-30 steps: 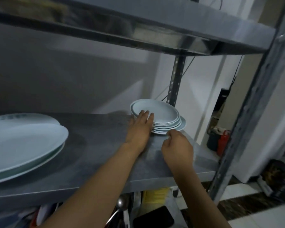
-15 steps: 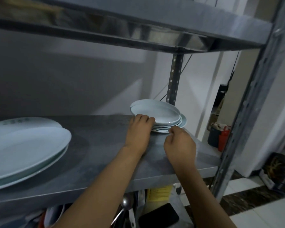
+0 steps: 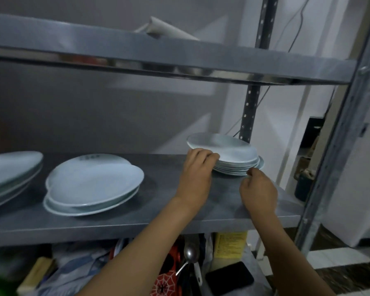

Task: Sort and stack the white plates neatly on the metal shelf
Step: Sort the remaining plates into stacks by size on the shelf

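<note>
At centre right, the left hand (image 3: 198, 167) curls onto the small white round plate stack (image 3: 233, 159); the right hand (image 3: 257, 189) pinches its lowest rim. Large oval white plates (image 3: 94, 182) at lower left lie askew, likely still unsorted.

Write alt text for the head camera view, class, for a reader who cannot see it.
Both hands work a stack of small white plates at the right end of a metal shelf: the left hand curls over its near rim, the right hand pinches its lower edge. A stack of larger oval plates sits mid-shelf, and another plate pile at the far left.
</note>
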